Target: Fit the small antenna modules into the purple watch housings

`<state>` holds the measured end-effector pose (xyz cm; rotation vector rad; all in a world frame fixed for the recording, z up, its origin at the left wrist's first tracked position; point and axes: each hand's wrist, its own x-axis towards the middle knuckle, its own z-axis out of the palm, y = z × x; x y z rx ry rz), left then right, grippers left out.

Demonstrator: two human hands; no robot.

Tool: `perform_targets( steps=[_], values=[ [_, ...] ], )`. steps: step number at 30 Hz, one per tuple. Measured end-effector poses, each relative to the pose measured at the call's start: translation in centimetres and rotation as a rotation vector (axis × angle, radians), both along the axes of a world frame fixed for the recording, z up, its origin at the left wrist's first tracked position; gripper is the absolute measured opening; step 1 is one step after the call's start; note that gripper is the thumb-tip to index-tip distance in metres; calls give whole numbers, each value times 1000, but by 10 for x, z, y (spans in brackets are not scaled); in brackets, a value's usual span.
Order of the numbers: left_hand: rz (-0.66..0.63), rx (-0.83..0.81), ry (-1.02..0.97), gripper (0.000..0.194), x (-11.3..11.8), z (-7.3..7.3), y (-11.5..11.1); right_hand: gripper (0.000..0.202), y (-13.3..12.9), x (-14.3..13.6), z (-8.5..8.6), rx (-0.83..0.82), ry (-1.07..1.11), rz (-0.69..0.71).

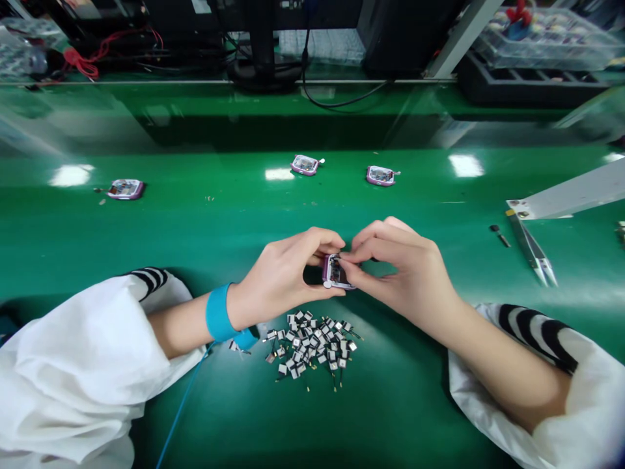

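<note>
My left hand (293, 270), in a blue wrist strap (219, 314), grips the edge of an open purple-rimmed smartwatch case (334, 273) between fingers and thumb. Dark inner parts show in the case. Over its right side, my right hand (401, 264) is closed in a pinch, thumb and forefinger together at the opening; whatever lies between those fingertips is too small and covered to make out. Just below both hands, a loose pile of small square silver-and-black components (312, 342) with thin dark tails lies on the green mat (400, 404).
Farther back lie three similar open watch cases: one at left (125, 189), a middle one (305, 165) and another right of it (381, 175). Tweezers (532, 251) and a small dark part (500, 236) rest at right, beside a white bar (571, 189). A monitor stand (263, 58) is behind.
</note>
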<state>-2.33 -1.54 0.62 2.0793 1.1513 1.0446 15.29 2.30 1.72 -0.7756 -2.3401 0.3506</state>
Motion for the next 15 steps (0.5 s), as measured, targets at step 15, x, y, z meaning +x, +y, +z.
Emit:
perform_targets(
  steps=[15],
  values=[
    [-33, -183, -203, 47, 1, -1, 4, 13, 3, 2, -9, 201, 48, 151]
  ],
)
